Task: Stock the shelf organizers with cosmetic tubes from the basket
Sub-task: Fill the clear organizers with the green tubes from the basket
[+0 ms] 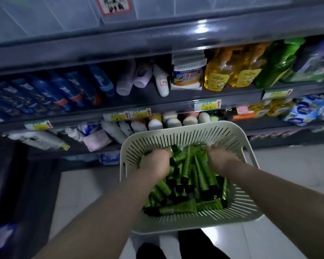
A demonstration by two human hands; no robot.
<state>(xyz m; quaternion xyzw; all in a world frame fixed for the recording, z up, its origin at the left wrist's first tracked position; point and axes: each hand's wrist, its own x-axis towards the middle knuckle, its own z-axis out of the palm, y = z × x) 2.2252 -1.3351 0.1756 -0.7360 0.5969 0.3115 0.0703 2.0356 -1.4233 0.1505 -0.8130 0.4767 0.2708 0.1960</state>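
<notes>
A pale slotted plastic basket [181,136] sits low in front of me, piled with several green cosmetic tubes [190,181] with black caps. My left hand [156,162] is down in the pile on the left side, fingers curled around green tubes. My right hand [220,157] is in the pile on the right, fingers bent over tube ends. Clear plastic shelf organizers [64,15] stand on the top shelf, blurred, with a red-bordered label [113,4].
Dark shelves [157,109] face me. They carry blue bottles [64,90], white and pink tubes [131,77], yellow detergent bottles [230,71] and green bottles [277,60]. Price tags line the shelf edges. Light floor tiles [288,174] lie to the right; my shoes show below the basket.
</notes>
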